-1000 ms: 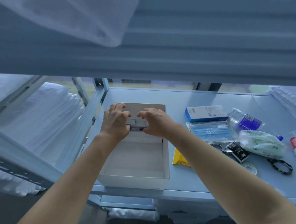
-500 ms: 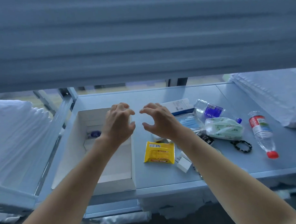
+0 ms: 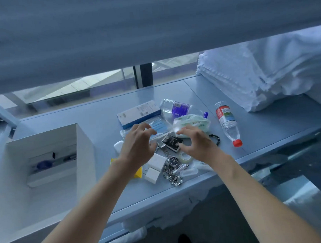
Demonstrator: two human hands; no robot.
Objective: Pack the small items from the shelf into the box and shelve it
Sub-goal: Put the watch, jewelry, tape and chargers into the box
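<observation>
Overhead, a blurred upper shelf board [image 3: 153,30] filling the top of the view. Below, a pale blue shelf [image 3: 86,113]; at right, stacked white towels [image 3: 263,72], cut off by the frame. At left, an open white box [image 3: 84,153], its near end out of view, holding a white tray with a dark blue item, hard to make out. Mid-shelf, a clutter of small items: red-capped water bottle [image 3: 228,123] lying flat, label unreadable; blue-and-white carton [image 3: 139,114], print too small; green-printed packet [image 3: 192,123]; black packet [image 3: 171,143]; wristwatch [image 3: 173,160]; white cubes [image 3: 155,168]. Left hand [image 3: 137,149] and right hand [image 3: 197,144] hovering above the clutter, fingers loosely curled and spread, holding nothing.
</observation>
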